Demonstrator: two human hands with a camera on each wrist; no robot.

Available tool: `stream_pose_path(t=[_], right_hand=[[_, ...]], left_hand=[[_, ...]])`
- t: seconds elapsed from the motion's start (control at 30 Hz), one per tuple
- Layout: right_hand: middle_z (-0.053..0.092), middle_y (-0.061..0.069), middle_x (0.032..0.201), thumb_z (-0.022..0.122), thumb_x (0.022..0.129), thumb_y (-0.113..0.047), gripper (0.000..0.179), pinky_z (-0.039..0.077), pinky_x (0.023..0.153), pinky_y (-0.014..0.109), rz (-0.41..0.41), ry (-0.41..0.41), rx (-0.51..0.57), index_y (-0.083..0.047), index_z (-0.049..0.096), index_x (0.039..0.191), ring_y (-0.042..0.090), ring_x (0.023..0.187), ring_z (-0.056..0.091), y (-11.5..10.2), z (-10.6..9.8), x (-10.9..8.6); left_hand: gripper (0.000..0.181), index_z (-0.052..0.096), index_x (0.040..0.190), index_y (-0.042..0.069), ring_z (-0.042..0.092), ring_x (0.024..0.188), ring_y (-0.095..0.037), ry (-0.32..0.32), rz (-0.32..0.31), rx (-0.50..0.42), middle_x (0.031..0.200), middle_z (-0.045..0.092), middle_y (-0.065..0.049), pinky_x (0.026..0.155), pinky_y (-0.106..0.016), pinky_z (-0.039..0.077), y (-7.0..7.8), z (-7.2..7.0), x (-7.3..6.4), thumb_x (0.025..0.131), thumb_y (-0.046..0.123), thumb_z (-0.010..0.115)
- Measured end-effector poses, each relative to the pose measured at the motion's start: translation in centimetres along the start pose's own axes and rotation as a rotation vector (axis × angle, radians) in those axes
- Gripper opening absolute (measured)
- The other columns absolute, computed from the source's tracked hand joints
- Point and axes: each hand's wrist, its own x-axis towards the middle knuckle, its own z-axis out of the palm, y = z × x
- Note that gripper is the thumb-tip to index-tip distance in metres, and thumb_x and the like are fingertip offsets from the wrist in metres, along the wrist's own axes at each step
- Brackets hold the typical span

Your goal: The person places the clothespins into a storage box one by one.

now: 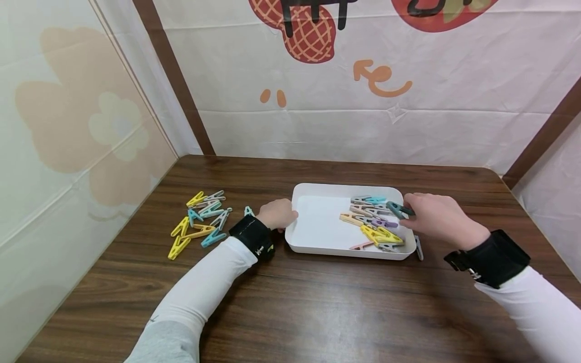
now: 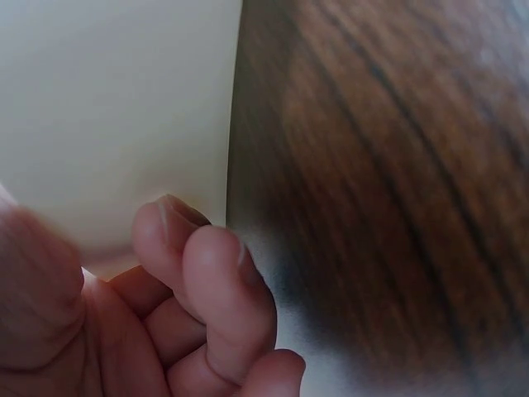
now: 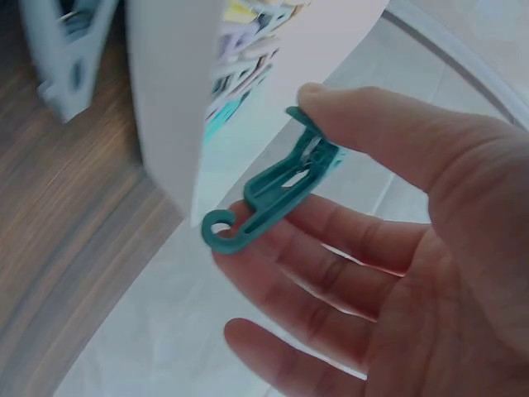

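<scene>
My right hand pinches a dark green clothespin between thumb and fingers, over the right rim of a white tray. The clothespin's hooked end shows in the right wrist view. My left hand grips the tray's left edge; in the left wrist view its curled fingers lie against the white wall. Inside the tray, toward the right, lie several clothespins in rows: light blue, purple, yellow, pink and grey ones.
Several loose clothespins lie on the left of the wooden table, among them yellow, blue and grey ones. A teal clothespin lies beside my left wrist. One grey clothespin is just outside the tray's right wall.
</scene>
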Motion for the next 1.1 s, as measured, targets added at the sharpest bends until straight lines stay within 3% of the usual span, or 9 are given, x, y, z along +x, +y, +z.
stream_pose_path(t=[0.3, 0.53, 0.8, 1.1], right_hand=[[0.060, 0.001, 0.078, 0.079, 0.081, -0.030, 0.032, 0.035, 0.048, 0.028, -0.117, 0.027, -0.017, -0.006, 0.062, 0.094, 0.013, 0.056, 0.044, -2.1, 0.8, 2.0], [0.063, 0.003, 0.082, 0.080, 0.080, -0.029, 0.033, 0.039, 0.049, 0.028, -0.162, 0.015, -0.017, -0.006, 0.063, 0.096, 0.014, 0.059, 0.047, -3.1, 1.4, 3.7], [0.062, 0.000, 0.083, 0.080, 0.081, -0.027, 0.032, 0.045, 0.057, 0.029, -0.238, -0.056, -0.011, -0.006, 0.064, 0.099, 0.012, 0.064, 0.051, -4.9, 2.1, 5.4], [0.050, -0.005, 0.071, 0.078, 0.083, -0.027, 0.025, 0.038, 0.055, 0.027, -0.297, -0.154, 0.014, -0.011, 0.060, 0.089, 0.014, 0.064, 0.044, -6.9, 3.1, 5.9]], left_hand=[[0.030, 0.060, 0.081, 0.008, 0.060, 0.053, -0.017, -0.010, -0.008, -0.001, 0.061, 0.063, -0.006, 0.055, -0.031, 0.042, 0.2, -0.1, 0.0, 0.100, 0.025, 0.044], [0.030, 0.060, 0.079, 0.008, 0.060, 0.052, -0.017, -0.007, -0.002, -0.007, 0.060, 0.063, -0.006, 0.055, -0.031, 0.041, 0.2, -0.2, 0.0, 0.099, 0.024, 0.044], [0.031, 0.061, 0.080, 0.008, 0.060, 0.053, -0.017, -0.010, -0.004, -0.010, 0.060, 0.063, -0.006, 0.055, -0.031, 0.041, 0.0, -0.1, -0.1, 0.099, 0.024, 0.044], [0.031, 0.061, 0.079, 0.008, 0.060, 0.052, -0.017, -0.009, -0.002, -0.007, 0.060, 0.063, -0.005, 0.054, -0.031, 0.041, 0.0, 0.0, -0.1, 0.099, 0.025, 0.045]])
